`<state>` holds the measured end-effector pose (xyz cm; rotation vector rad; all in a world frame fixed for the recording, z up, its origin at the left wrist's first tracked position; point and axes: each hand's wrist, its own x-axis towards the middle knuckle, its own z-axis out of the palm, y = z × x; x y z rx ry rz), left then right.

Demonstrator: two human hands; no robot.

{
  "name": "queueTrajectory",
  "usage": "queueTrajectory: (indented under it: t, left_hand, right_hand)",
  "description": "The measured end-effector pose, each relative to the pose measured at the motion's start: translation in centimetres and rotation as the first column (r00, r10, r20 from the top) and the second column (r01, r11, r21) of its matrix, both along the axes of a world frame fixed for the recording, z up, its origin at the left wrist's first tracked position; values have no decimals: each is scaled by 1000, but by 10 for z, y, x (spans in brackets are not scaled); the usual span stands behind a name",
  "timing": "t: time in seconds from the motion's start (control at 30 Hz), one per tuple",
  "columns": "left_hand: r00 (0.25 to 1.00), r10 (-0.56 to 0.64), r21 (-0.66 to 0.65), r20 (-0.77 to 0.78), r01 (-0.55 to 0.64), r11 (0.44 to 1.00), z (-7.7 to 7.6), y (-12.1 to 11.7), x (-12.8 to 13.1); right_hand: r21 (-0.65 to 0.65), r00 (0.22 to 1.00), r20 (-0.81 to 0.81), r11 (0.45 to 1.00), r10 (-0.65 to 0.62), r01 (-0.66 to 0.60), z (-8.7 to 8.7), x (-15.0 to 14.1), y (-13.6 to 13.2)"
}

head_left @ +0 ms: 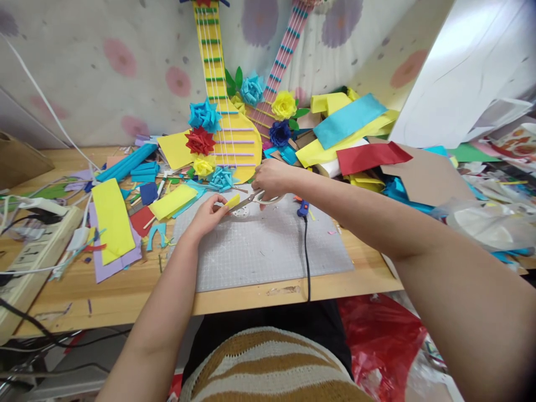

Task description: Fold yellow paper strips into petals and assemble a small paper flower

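Observation:
My left hand (pixel 211 213) pinches a small strip of yellow paper (pixel 233 201) above the grey cutting mat (pixel 272 251). In my right hand (pixel 272 176) is a pair of scissors (pixel 274 200) with pale handles, a fingertip showing below the handle loop. The blades point left, close to the yellow strip; whether they touch it I cannot tell. Beneath them a small white round object (pixel 240 213) lies on the mat. Right of the scissors is a blue tool (pixel 303 208) with an orange switch and a black cord.
Behind the mat stand a yellow paper guitar (pixel 240 134) and a pink one (pixel 281 61), with paper flowers around. Coloured paper sheets (pixel 352 120) heap up at right; yellow sheets (pixel 113 220) and scraps lie left. A power strip (pixel 42 251) with cables sits at far left.

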<state>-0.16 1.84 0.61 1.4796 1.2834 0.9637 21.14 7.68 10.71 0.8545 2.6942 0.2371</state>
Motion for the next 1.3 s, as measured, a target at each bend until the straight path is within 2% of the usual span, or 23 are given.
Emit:
queueTrajectory:
  t: [0.43,0.63,0.8,0.97,1.1,1.23,1.3]
  left_hand:
    - [1000,-5,-25,-14,5,1000,0,-1,0]
    - [998,58,-22,13,-58,998,-4,2,-1]
    - [981,176,-25,78,-174,984,-11,8,-3]
    - [963,242,-42,118,-239,970,-15,12,-2]
    - [914,327,-88,241,-315,945,-9,11,4]
    - [873,326,-146,362,-292,945,-1,7,13]
    - [867,335,-170,369,-292,941,1,6,15]
  right_hand:
    - [-60,998,-44,998,-35,33,0,0,0]
    - [-28,999,-14,999,-39,39,-6,4,-2]
    - [-9,991,-63,993,-118,118,-14,16,-17]
    - [-52,952,-171,968,-252,247,-25,29,-38]
    - [-47,922,-253,955,-294,292,-36,30,-49]
    - [-39,892,-311,942,-328,333,-45,24,-53]
    - [-65,845,-345,909,-408,412,-49,20,-54]
